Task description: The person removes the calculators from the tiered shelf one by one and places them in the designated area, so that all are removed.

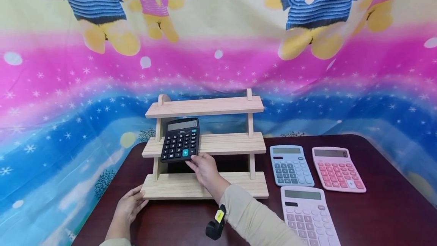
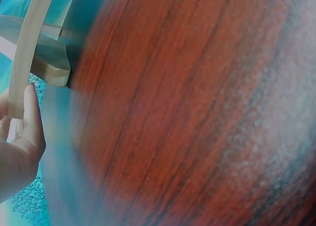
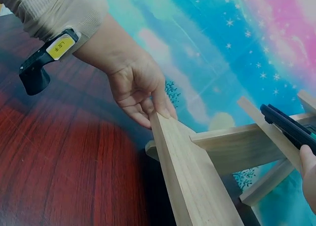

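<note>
A black calculator (image 1: 181, 139) stands tilted back on the middle board of a three-tier wooden display shelf (image 1: 205, 185). My right hand (image 1: 206, 168) pinches its lower right corner; in the right wrist view only part of that right hand (image 3: 309, 174) shows beside the calculator (image 3: 289, 125). At the left end of the bottom board, my left hand (image 1: 128, 206) grips the wood between thumb and fingers. The left wrist view shows the left hand (image 2: 22, 149) around the end of that board (image 2: 24, 68).
Right of the shelf, a blue calculator (image 1: 291, 165), a pink calculator (image 1: 338, 169) and a pale pink-lilac calculator (image 1: 308, 215) lie face up on the dark red-brown table (image 1: 177, 223). A colourful cloth backdrop (image 1: 218, 67) hangs behind the shelf.
</note>
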`<state>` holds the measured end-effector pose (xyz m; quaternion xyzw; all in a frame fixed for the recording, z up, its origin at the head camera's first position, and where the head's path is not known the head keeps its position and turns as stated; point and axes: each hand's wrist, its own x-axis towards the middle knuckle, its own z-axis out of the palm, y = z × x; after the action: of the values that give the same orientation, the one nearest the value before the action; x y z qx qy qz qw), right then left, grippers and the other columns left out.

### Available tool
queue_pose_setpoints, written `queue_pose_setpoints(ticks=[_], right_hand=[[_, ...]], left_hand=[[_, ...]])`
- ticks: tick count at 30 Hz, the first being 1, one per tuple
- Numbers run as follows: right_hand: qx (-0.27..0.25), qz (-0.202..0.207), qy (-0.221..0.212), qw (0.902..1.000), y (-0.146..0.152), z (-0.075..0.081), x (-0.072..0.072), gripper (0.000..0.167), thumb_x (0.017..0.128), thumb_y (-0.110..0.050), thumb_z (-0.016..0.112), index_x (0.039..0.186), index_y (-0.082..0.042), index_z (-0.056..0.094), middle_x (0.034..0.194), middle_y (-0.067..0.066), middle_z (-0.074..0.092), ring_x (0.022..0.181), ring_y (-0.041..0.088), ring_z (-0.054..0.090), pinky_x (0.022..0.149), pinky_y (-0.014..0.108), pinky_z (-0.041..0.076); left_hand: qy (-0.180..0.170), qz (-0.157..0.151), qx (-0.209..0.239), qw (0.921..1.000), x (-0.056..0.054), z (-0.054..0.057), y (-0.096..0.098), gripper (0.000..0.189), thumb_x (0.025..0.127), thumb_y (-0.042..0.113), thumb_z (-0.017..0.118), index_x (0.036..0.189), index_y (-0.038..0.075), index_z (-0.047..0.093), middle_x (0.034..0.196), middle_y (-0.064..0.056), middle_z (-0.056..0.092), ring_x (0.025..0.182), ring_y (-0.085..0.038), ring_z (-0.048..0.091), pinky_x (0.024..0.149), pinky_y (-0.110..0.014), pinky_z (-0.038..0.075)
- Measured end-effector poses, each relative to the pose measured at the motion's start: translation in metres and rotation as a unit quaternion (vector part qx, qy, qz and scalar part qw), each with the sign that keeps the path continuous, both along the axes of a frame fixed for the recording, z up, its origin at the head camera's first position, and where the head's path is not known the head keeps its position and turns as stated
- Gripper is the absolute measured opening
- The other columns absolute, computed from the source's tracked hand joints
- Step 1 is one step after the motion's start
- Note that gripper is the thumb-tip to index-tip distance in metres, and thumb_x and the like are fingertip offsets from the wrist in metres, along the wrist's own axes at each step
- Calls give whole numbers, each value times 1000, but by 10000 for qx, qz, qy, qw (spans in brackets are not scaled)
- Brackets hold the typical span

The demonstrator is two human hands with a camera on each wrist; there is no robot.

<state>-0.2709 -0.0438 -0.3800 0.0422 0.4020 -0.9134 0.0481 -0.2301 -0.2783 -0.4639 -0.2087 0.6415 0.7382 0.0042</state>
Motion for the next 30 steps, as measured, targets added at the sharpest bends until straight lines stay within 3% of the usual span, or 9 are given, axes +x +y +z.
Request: queue_pose_setpoints(ticks=[7, 17, 25, 30], right_hand=[[12, 21, -30, 10000, 8, -5, 1, 13, 81, 16, 41, 94, 17, 43, 112, 29, 46, 97, 31, 52, 80, 36, 45], [49, 91, -76, 9999, 15, -6, -3, 23, 83, 13, 41, 105, 20, 43, 107, 26, 51, 90, 25, 55, 79, 34, 46], [188, 158, 15, 9997, 24, -4, 5, 27, 83, 14, 40, 109, 20, 42, 114, 29, 46, 97, 29, 52, 80, 35, 45], [203, 218, 113, 9995, 32, -3, 12, 30, 83, 14, 41, 112, 20, 40, 111, 28, 47, 90, 25, 55, 80, 36, 44]], left_hand=[[-36, -31, 32, 10000, 2, 0, 2, 59, 84, 7, 55, 133, -5, 24, 101, -15, 52, 72, -8, 56, 70, -26, 48], [62, -64, 20, 10000, -1, -2, -1, 59, 85, 6, 54, 134, -5, 23, 98, -13, 53, 72, -7, 56, 70, -25, 48], [32, 47, 35, 10000, -4, -9, -3, 60, 84, 6, 55, 133, -5, 24, 87, -5, 56, 71, -7, 57, 69, -26, 48], [83, 30, 24, 10000, -6, -11, -5, 59, 84, 6, 55, 133, -5, 24, 88, -5, 57, 71, -8, 57, 69, -26, 49]])
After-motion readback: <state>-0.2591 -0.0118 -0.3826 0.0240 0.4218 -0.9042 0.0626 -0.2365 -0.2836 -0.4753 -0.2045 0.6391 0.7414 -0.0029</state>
